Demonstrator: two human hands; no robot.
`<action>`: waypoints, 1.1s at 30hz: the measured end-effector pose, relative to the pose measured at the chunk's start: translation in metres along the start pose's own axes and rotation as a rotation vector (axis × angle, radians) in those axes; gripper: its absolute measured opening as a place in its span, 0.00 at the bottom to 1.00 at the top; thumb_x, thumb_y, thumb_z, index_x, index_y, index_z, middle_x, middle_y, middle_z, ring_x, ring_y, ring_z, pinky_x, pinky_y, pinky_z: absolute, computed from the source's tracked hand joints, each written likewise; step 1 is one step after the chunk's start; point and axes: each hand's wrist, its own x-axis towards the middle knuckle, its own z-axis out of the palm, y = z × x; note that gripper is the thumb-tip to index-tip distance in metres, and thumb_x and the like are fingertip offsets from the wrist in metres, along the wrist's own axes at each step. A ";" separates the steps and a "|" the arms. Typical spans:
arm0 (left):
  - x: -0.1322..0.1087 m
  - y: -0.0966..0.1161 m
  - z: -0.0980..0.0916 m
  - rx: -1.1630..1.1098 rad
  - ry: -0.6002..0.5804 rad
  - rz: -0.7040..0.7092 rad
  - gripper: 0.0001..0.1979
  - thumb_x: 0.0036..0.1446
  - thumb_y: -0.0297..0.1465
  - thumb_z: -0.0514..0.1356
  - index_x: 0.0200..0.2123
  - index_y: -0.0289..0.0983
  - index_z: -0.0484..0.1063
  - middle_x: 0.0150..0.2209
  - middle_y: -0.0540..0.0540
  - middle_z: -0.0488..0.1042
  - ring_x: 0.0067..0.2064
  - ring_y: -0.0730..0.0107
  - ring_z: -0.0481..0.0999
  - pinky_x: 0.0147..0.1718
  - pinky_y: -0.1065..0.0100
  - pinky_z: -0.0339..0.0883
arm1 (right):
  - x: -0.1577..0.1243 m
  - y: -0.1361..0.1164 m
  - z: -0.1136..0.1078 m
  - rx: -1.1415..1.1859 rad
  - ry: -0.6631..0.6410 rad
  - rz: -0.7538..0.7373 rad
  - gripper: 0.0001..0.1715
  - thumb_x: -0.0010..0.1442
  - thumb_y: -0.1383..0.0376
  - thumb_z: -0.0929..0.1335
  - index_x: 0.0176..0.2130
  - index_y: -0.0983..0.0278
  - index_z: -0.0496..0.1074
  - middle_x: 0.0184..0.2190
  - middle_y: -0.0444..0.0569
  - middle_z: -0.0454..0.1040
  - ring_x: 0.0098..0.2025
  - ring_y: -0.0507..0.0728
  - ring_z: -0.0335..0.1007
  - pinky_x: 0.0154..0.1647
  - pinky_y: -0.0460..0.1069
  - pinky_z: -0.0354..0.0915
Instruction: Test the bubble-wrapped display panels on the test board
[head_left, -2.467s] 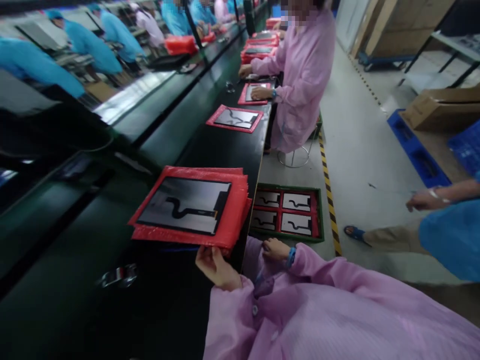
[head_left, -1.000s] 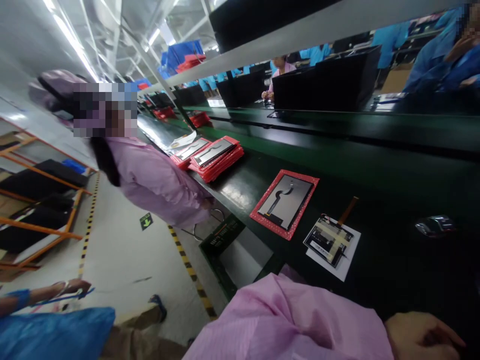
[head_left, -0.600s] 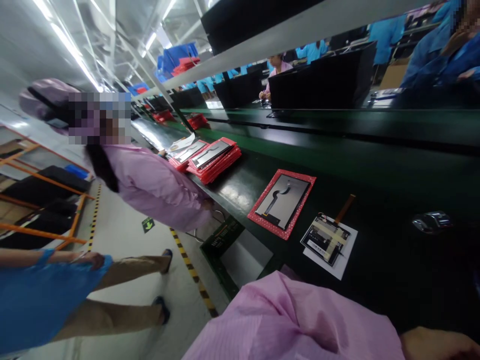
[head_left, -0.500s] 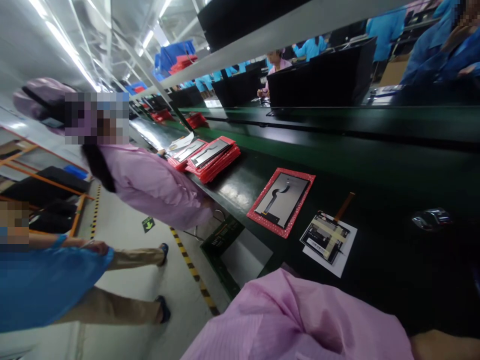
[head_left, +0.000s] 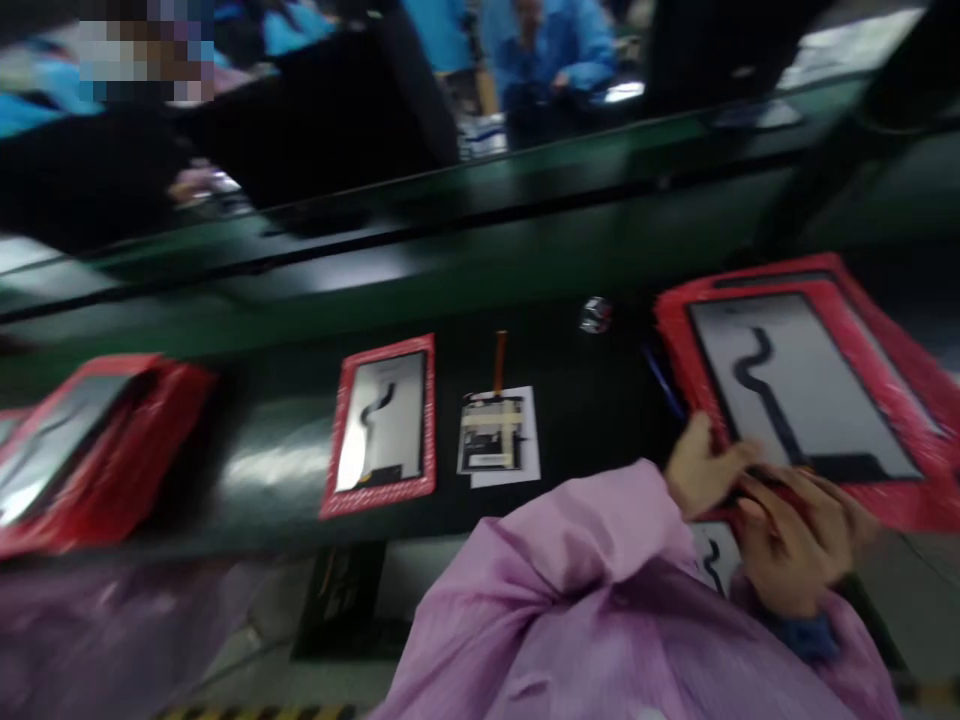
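At the right, a display panel [head_left: 810,390] with a black ribbon cable lies on a stack of red bubble-wrap bags [head_left: 911,490]. My left hand [head_left: 705,468] is at the panel's near left corner, thumb raised, its other fingers blurred and partly hidden. Beside it my right hand [head_left: 799,540] has its fingers curled in at the near edge, where red wrap shows; what they grip is not clear. A second panel [head_left: 714,555] with a black cable shows partly between my forearms. A blue pen-like stick [head_left: 664,380] lies left of the stack.
Mid-table are a panel on red bubble wrap [head_left: 390,420], a small electronic assembly with an orange ribbon [head_left: 491,435] on white card, and a shiny clear object [head_left: 596,315]. More red-wrapped panels [head_left: 112,450] stand at the left. Dark dividers [head_left: 330,110] and people in blue are beyond.
My view has swung right and down, away from the co-worker and aisle. Both hands and the right-hand stack are now in view; before, only a bit of one forearm showed.
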 end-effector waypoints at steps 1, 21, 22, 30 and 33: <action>-0.001 0.003 -0.001 -0.014 -0.020 0.010 0.23 0.55 0.43 0.67 0.47 0.36 0.68 0.43 0.44 0.75 0.42 0.69 0.74 0.46 0.66 0.71 | -0.004 0.001 0.001 -0.023 0.048 -0.059 0.23 0.65 0.47 0.64 0.37 0.59 0.78 0.38 0.52 0.79 0.43 0.62 0.75 0.49 0.61 0.66; -0.039 0.032 -0.024 -0.042 -0.048 0.040 0.31 0.55 0.42 0.69 0.58 0.38 0.66 0.59 0.41 0.73 0.60 0.58 0.72 0.62 0.60 0.64 | 0.025 0.021 -0.037 0.490 0.040 1.190 0.17 0.58 0.48 0.65 0.37 0.56 0.71 0.46 0.61 0.75 0.43 0.64 0.75 0.41 0.62 0.70; -0.047 0.035 -0.033 -0.047 -0.045 0.027 0.31 0.56 0.40 0.69 0.59 0.38 0.66 0.59 0.41 0.72 0.61 0.58 0.72 0.62 0.60 0.65 | 0.025 0.016 -0.041 0.402 -0.026 1.134 0.16 0.58 0.48 0.65 0.36 0.56 0.71 0.44 0.60 0.75 0.44 0.65 0.75 0.43 0.63 0.70; -0.120 0.047 -0.131 0.019 0.141 0.036 0.30 0.57 0.37 0.68 0.61 0.40 0.66 0.59 0.40 0.73 0.59 0.57 0.74 0.60 0.59 0.68 | 0.016 -0.019 -0.019 0.441 -0.690 0.844 0.20 0.53 0.47 0.71 0.31 0.61 0.72 0.25 0.46 0.73 0.27 0.55 0.68 0.28 0.50 0.67; -0.124 0.044 -0.151 0.043 0.252 0.008 0.31 0.56 0.39 0.68 0.60 0.38 0.66 0.59 0.39 0.73 0.60 0.55 0.73 0.62 0.56 0.66 | 0.015 -0.032 0.010 0.546 -0.865 0.806 0.22 0.55 0.47 0.69 0.34 0.63 0.73 0.30 0.46 0.76 0.32 0.55 0.71 0.33 0.48 0.69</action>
